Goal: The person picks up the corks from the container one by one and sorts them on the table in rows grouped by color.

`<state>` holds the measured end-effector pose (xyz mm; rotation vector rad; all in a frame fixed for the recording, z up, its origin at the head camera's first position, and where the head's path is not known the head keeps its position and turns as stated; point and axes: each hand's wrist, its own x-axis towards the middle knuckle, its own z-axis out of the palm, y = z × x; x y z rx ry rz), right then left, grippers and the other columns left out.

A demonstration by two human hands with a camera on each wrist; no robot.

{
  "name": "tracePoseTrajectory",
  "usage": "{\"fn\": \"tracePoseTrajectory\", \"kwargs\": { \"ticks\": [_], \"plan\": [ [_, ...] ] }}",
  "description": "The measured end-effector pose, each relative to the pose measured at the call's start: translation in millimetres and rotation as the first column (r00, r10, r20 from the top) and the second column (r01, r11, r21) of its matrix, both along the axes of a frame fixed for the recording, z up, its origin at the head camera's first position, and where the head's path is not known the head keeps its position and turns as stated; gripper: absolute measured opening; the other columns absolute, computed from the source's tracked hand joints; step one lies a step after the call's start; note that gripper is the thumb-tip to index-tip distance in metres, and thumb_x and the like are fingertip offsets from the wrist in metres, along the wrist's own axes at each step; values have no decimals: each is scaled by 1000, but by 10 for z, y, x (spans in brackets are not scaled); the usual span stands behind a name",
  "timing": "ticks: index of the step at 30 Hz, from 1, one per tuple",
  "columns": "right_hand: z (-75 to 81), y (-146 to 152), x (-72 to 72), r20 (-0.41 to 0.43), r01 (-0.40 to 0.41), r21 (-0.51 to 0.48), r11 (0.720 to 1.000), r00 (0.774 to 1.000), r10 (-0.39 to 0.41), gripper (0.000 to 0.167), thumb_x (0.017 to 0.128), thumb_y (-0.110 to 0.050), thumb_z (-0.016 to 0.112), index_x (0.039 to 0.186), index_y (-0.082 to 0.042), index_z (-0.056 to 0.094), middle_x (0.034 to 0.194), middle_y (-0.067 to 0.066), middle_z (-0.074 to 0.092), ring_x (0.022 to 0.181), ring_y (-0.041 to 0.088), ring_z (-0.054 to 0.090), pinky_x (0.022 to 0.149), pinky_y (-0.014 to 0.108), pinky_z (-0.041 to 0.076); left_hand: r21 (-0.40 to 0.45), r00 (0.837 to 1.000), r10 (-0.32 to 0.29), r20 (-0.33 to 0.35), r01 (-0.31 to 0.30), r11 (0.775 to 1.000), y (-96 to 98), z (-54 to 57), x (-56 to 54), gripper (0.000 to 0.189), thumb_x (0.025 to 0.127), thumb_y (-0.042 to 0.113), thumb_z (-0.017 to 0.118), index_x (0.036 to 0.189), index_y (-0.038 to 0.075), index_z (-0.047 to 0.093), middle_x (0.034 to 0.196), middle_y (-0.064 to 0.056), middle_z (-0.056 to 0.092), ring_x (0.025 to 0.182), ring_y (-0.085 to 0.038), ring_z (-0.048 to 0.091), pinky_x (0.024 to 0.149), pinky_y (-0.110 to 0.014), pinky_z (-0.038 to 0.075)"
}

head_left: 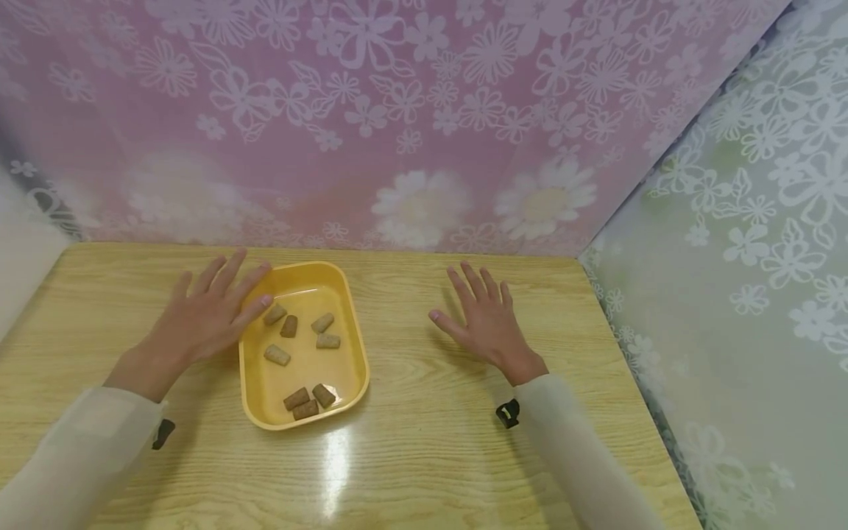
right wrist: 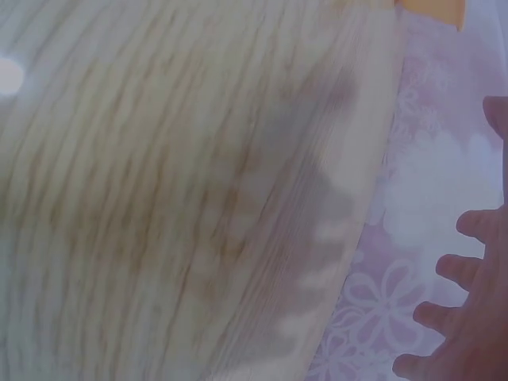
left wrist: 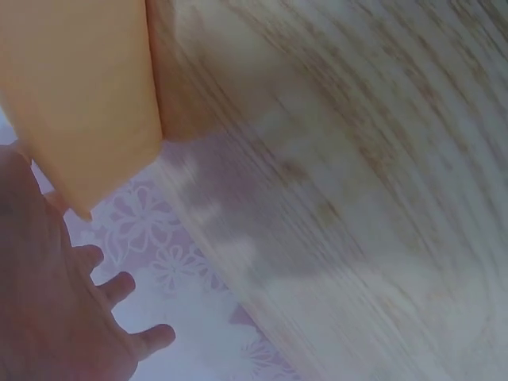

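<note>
A yellow rectangular tray [head_left: 361,346] with rounded corners sits on the wooden table, left of centre. Several small tapered cork-like pieces lie in it: light tan ones [head_left: 277,355] towards the upper half, darker brown ones [head_left: 305,409] mostly grouped near the front. My left hand [head_left: 202,316] is at the tray's left side with fingers spread, thumb and index finger over the rim; whether they touch it I cannot tell. The left wrist view shows the tray's outer wall [left wrist: 87,87] beside that hand. Further right, my right hand [head_left: 486,320] hovers above the table, fingers spread, holding nothing.
The wood-grain table [head_left: 411,442] ends at a pink flowered backdrop [head_left: 424,132] behind. A pale flowered sheet [head_left: 748,280] stands along the right side, and a white surface [head_left: 26,243] at the left. Each sleeve has a small black item [head_left: 508,414] at the wrist.
</note>
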<state>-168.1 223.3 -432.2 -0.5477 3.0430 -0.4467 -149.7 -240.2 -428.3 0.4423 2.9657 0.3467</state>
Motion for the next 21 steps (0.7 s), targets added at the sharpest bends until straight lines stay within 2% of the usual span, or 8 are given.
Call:
{"fn": "tracePoseTrajectory", "kwargs": {
  "ticks": [5, 12, 16, 21],
  "plan": [
    [0, -60, 24, -13, -19, -28, 999, 1000, 19, 88, 107, -66, 53, 176, -21, 24, 184, 12, 18, 169, 47, 14, 131, 79, 9, -11, 1000, -28, -14, 28, 1000, 32, -12, 5, 71, 117, 60, 28, 178, 27, 15, 183, -21, 3, 164, -55, 15, 125, -84, 11],
    [3, -145, 44, 5, -46, -28, 999, 999, 46, 88, 107, -68, 50, 177, -24, 21, 184, 9, 16, 170, 43, 13, 134, 74, 10, 7, 998, -61, -7, 61, 998, 38, -40, -12, 72, 117, 59, 30, 178, 26, 13, 184, -19, 4, 166, -53, 14, 126, -84, 11],
    [21, -213, 51, 8, -66, -43, 997, 998, 66, 88, 107, -68, 51, 177, -22, 22, 184, 9, 17, 170, 41, 12, 133, 74, 16, 27, 997, -81, 0, 81, 996, 35, -41, -26, 72, 117, 58, 31, 178, 22, 13, 184, -18, 3, 167, -51, 12, 127, -83, 11],
    [60, -299, 68, 37, -90, -74, 993, 995, 92, 88, 107, -68, 50, 177, -23, 21, 185, 2, 16, 171, 38, 12, 133, 71, 22, 49, 994, -103, 23, 101, 994, 40, -28, -45, 74, 118, 57, 30, 178, 18, 11, 185, -17, 2, 169, -48, 9, 128, -81, 10]
  ]
}}
